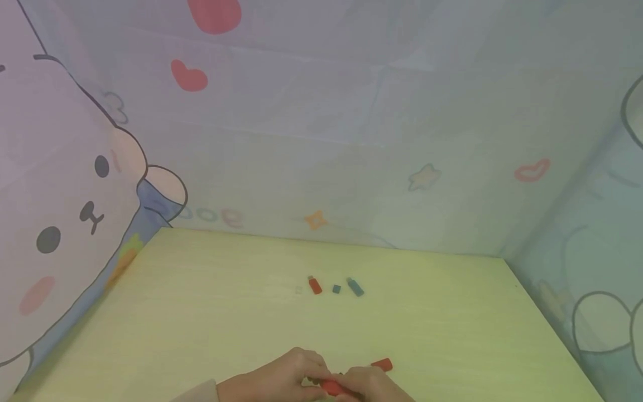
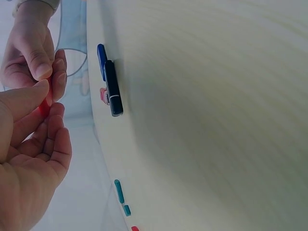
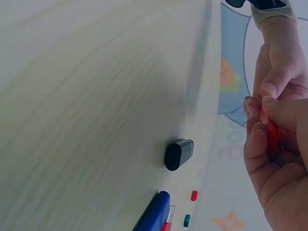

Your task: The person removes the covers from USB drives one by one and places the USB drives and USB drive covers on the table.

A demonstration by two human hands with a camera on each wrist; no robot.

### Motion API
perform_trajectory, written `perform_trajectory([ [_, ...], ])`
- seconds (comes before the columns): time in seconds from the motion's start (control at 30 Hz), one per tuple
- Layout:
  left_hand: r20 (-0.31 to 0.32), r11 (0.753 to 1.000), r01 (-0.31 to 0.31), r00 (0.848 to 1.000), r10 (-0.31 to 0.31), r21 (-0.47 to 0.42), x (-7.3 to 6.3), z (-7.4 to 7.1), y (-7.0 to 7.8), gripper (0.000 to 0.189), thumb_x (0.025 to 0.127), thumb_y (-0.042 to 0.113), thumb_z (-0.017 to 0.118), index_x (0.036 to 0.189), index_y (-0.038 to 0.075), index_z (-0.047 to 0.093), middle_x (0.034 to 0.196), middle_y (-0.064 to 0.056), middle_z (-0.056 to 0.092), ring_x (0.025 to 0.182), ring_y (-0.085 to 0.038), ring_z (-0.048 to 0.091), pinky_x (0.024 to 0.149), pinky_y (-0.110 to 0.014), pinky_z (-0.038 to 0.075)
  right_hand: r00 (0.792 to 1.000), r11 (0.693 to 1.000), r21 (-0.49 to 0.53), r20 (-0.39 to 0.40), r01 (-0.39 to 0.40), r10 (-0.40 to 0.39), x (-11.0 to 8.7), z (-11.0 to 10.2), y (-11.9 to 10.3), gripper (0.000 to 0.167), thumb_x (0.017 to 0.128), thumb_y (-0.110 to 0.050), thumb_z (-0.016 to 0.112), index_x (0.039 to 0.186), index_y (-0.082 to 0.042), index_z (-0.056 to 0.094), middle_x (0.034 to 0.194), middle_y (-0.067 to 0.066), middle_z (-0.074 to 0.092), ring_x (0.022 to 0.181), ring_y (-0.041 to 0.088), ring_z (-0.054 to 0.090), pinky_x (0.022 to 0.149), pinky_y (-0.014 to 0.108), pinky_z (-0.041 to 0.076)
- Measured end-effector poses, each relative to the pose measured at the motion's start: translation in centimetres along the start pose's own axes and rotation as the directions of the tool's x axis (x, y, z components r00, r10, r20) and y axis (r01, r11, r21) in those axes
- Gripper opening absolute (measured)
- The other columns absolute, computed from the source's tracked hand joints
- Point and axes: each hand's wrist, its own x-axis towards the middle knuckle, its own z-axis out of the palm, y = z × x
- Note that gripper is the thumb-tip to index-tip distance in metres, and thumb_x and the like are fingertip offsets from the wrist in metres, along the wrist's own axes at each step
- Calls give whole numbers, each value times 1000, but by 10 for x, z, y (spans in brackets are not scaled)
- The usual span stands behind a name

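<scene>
Both hands meet at the table's near edge on a small red USB stick [image 1: 331, 387], largely covered by fingers. My left hand [image 1: 288, 377] pinches one end between thumb and fingers. The other end is pinched by my right hand [image 1: 374, 385]. In the right wrist view the red stick [image 3: 273, 137] lies along the curled right fingers. Beneath the hands, a black USB stick [image 2: 113, 89] rests on the table beside a blue stick [image 2: 102, 62]. Another red piece [image 1: 383, 364] lies just beyond the right hand.
Farther back on the table [image 1: 226, 312] lie a red USB stick [image 1: 315, 285], a small dark teal cap [image 1: 336, 288], a teal stick [image 1: 355, 286] and a pale small piece [image 1: 298, 290]. A printed cloth wall [image 1: 351, 167] stands along the back and sides.
</scene>
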Motion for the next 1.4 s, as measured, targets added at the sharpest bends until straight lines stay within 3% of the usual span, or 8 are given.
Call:
perform_trajectory([
  [0.4,-14,978,-112,993,116,176,4,-4,-5,19,90,4,65,108,5,72,92,-2,70,85,5,57,73,-13,50,1000,998,67,23,-1,0,-1,-9,-6,20,99,-29,53,112,-30,68,69,-14,51,56,-1,48,51,18,45],
  [0.57,-16,966,-138,989,145,217,6,-7,-4,20,90,6,66,109,5,72,91,-2,70,83,5,57,72,-13,50,998,998,33,36,51,-53,1,-13,-5,21,100,-30,52,113,-29,67,75,-11,57,64,-2,50,58,18,48],
  [0.7,-16,973,-123,992,129,194,7,-9,-2,21,89,5,67,109,3,71,92,-3,71,85,5,58,73,-12,49,994,995,-16,36,99,-99,3,-15,-2,22,100,-30,52,116,-26,67,80,-10,60,68,-4,51,61,18,49],
  [0.93,-56,961,-155,984,172,229,10,-14,1,13,87,5,69,100,5,73,88,-1,70,80,2,57,72,-11,48,986,979,-119,0,165,-166,6,-18,2,22,99,-28,54,116,-24,67,77,-14,55,68,-5,48,62,16,47],
  [1.2,-102,962,-81,989,111,262,21,-23,3,9,87,10,70,96,7,73,86,2,69,80,-2,57,73,-15,49,953,930,-281,-121,237,-279,4,-29,4,26,95,-18,60,118,-8,67,79,-13,54,67,-4,44,58,13,44],
  [1.3,-109,964,-31,992,62,264,28,-29,4,11,87,11,70,97,6,73,88,1,69,81,-1,57,74,-17,50,956,931,-302,-141,207,-258,5,-38,3,27,96,-19,58,117,-4,67,79,-11,57,66,-4,44,58,14,44],
  [1.4,-118,958,-9,992,45,286,38,-36,5,12,88,12,70,98,5,73,89,0,69,82,-1,58,75,-18,50,972,950,-288,-160,120,-172,7,-51,0,28,97,-21,58,116,-4,67,81,-9,59,66,-4,48,60,15,47],
])
